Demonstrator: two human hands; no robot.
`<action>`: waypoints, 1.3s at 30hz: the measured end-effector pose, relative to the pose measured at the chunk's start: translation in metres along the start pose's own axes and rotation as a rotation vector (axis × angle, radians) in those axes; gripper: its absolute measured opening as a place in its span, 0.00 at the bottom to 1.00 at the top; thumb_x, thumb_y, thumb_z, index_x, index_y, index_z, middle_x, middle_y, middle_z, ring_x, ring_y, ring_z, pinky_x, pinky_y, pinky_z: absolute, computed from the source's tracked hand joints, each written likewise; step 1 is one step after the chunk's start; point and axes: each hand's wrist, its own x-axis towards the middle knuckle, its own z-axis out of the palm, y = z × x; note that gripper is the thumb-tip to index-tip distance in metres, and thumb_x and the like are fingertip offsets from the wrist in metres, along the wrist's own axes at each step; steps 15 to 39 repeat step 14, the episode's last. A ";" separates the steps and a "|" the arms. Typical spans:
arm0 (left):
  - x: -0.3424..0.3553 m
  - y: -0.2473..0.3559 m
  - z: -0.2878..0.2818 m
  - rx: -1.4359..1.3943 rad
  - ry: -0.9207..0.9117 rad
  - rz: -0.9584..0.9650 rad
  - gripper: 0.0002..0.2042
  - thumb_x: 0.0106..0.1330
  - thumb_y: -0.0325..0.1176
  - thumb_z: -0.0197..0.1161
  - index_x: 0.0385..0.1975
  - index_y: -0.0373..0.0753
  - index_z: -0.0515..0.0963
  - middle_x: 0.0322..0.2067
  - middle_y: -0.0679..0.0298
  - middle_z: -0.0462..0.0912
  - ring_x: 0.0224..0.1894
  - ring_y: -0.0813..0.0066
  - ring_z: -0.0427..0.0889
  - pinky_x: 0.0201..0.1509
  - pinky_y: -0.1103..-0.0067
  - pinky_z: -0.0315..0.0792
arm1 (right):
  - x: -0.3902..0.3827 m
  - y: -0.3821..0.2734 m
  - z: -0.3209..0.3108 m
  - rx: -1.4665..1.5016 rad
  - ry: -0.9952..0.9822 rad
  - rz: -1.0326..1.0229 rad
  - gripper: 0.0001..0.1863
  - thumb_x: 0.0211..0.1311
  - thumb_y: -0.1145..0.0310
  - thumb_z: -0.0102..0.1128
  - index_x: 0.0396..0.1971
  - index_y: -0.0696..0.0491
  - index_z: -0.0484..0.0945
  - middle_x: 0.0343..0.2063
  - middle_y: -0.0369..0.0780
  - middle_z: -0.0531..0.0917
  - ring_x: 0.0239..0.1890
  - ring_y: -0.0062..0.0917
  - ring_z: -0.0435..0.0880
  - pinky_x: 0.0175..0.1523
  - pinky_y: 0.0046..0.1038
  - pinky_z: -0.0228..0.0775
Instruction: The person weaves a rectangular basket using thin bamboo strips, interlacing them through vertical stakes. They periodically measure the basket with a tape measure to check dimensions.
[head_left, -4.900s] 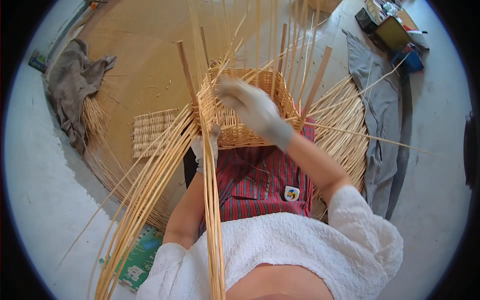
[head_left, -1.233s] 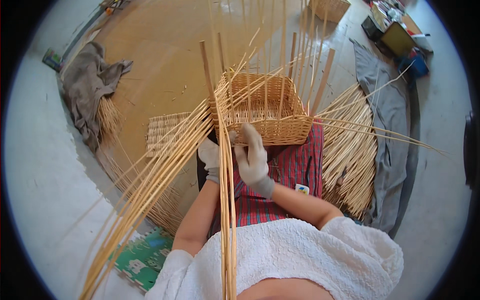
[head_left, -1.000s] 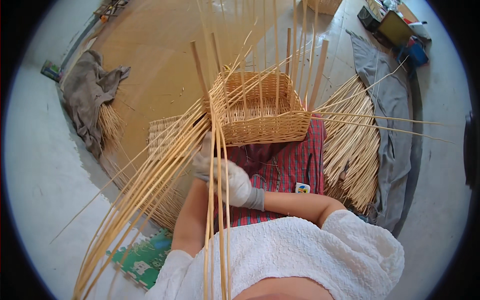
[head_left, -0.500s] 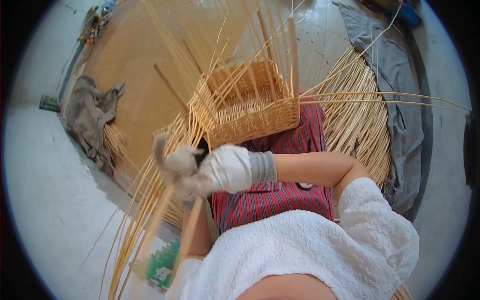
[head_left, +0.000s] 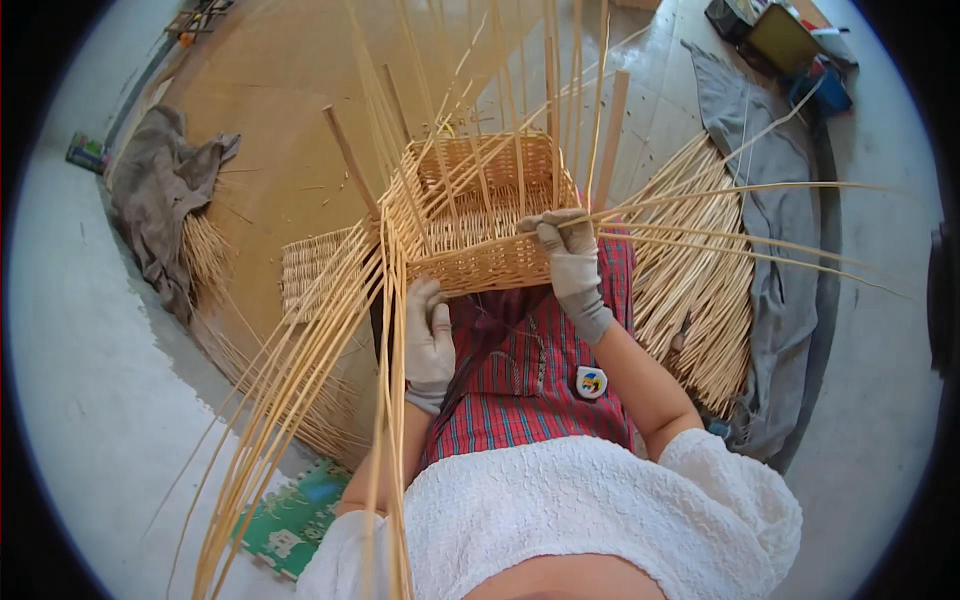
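Note:
A half-woven rectangular wicker basket (head_left: 480, 270) rests on my lap, with rods standing up from its rim. Wearing a pale grey-and-white glove, my right hand (head_left: 572, 255) is at the near right corner of the rim. Its fingers are closed around a long wicker rod (head_left: 690, 200) that runs off to the right. My left hand (head_left: 431, 345), gloved the same way, lies against the lower edge of the near wall by the left corner. Its thumb stands apart from the fingers, and nothing shows in its palm. Beside it, a bundle of long rods (head_left: 290, 410) trails down to the left.
To the right lies a heap of loose rods (head_left: 690, 310), partly on a grey cloth (head_left: 785, 220). A brown cloth (head_left: 155, 200) covers more rods at left. A flat woven panel (head_left: 310, 265) shows behind the trailing bundle. Boxes (head_left: 780, 45) stand at the far right.
My hands were together at the near left corner and have parted. The right has moved to the near right corner; the left has settled below the near wall. The trailing rods have swung.

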 end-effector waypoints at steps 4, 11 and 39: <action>0.072 -0.038 0.013 0.278 -0.057 0.101 0.28 0.78 0.34 0.52 0.73 0.34 0.54 0.60 0.44 0.76 0.46 0.60 0.88 0.49 0.77 0.82 | 0.004 -0.009 0.005 -0.046 -0.004 0.120 0.08 0.73 0.80 0.55 0.44 0.50 0.73 0.40 0.40 0.87 0.43 0.28 0.88 0.47 0.27 0.82; 0.086 -0.061 0.032 -0.365 -0.078 -0.426 0.08 0.79 0.36 0.55 0.45 0.38 0.72 0.24 0.65 0.79 0.08 0.80 0.70 0.09 0.80 0.61 | 0.037 -0.029 0.126 -0.950 -0.517 -0.564 0.35 0.67 0.80 0.58 0.72 0.44 0.61 0.68 0.52 0.70 0.67 0.44 0.73 0.63 0.31 0.74; 0.095 -0.025 0.027 -0.191 -0.047 -0.604 0.10 0.79 0.40 0.56 0.47 0.41 0.75 0.16 0.66 0.75 0.08 0.76 0.69 0.11 0.76 0.64 | 0.069 -0.018 0.169 -1.444 -0.638 -0.665 0.42 0.72 0.74 0.57 0.79 0.41 0.45 0.74 0.49 0.55 0.76 0.50 0.54 0.76 0.35 0.56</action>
